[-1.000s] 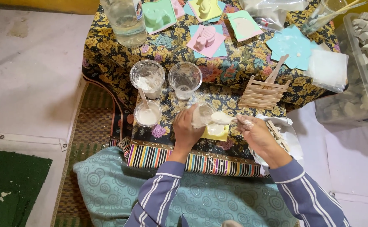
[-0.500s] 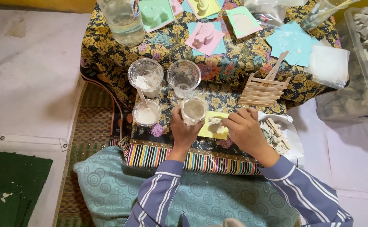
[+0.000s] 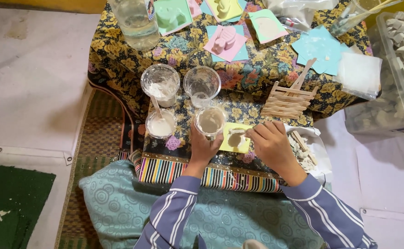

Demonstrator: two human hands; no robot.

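Top view of a low table (image 3: 119, 60) covered with a floral cloth. The left hand (image 3: 205, 146) grasps a clear cup (image 3: 210, 121) of pale slurry, upright on the table beside a yellow mould (image 3: 235, 138). The right hand (image 3: 270, 144) rests at the mould's right edge, fingers curled, pinching a small stick (image 3: 240, 132) whose tip lies over the filled hollow (the grip itself is partly hidden). Left of the held cup stands a second cup (image 3: 160, 123) with a stirrer; behind these, two more cups (image 3: 160, 84) (image 3: 202, 85). A rack of wooden sticks (image 3: 287, 99) lies behind the right hand, and coloured moulds (image 3: 225, 39) lie at the far side of the table.
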